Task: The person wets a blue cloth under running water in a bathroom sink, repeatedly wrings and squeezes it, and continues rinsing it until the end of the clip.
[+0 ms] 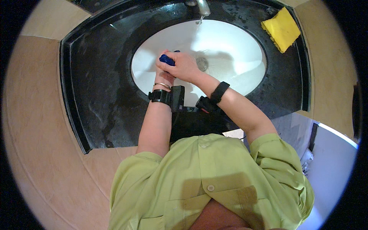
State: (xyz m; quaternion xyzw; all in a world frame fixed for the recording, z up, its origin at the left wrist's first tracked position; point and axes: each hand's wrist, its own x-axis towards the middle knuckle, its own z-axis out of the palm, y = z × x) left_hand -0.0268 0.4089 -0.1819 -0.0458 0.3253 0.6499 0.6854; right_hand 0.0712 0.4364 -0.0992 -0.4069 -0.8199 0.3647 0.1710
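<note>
Over the left side of a white oval sink basin [235, 37], both my hands are pressed together around a dark blue cloth or scrubber [167, 60]. My left hand [162, 64] lies beneath it, mostly hidden by the other hand. My right hand [184, 65] grips the blue thing from above, with its thumb and fingers bent around it. Water runs from the metal faucet [203, 8] at the basin's far rim. A round drain [202, 64] shows to the right of my hands.
A yellow sponge cloth [281, 30] lies on the far right corner of the black stone countertop [100, 80]. Raised edges border the counter at both sides, against tiled walls. Black devices are strapped to both wrists. A white panel [330, 161] stands at the lower right.
</note>
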